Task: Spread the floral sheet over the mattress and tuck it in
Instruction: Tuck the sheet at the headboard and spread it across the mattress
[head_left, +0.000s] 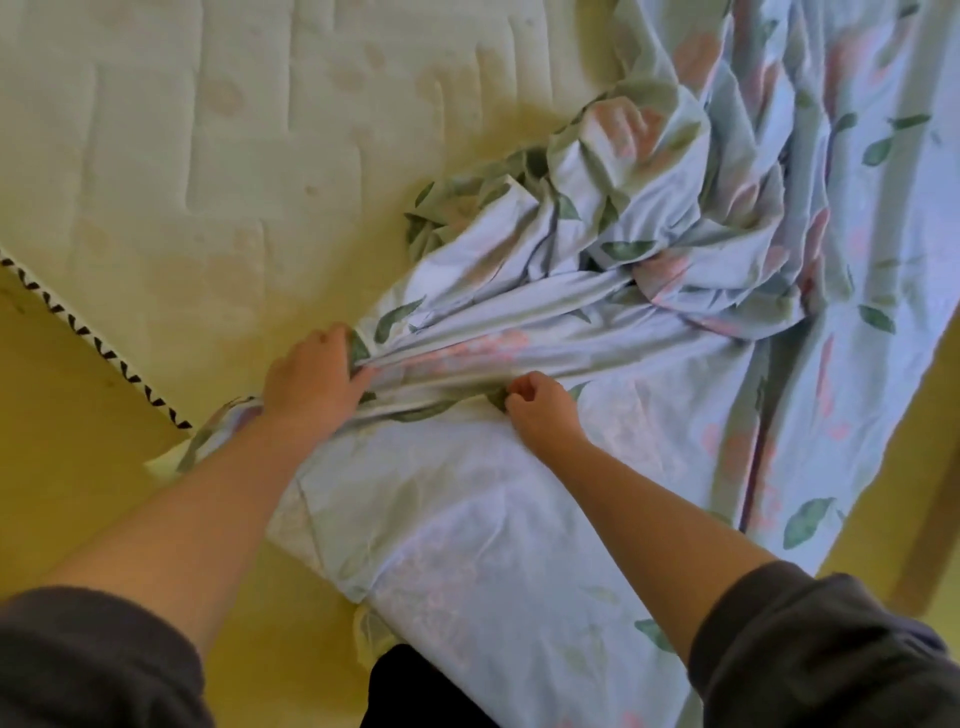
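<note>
A pale blue floral sheet (675, 322) with pink flowers and green leaves lies bunched over the right part of a cream quilted mattress (208, 156). Part of it hangs over the near mattress edge toward me. My left hand (311, 374) grips a gathered fold of the sheet near the mattress edge. About a hand's width to the right, my right hand (540, 405) has its fingers curled and pinches the same fold. The left and far parts of the mattress are bare.
A black-and-white zigzag trim (93, 332) runs along the mattress edge at the left. Below it is a yellowish floor or bed base (62, 467). A wooden frame piece (930, 519) shows at the right. My dark sleeves fill the bottom corners.
</note>
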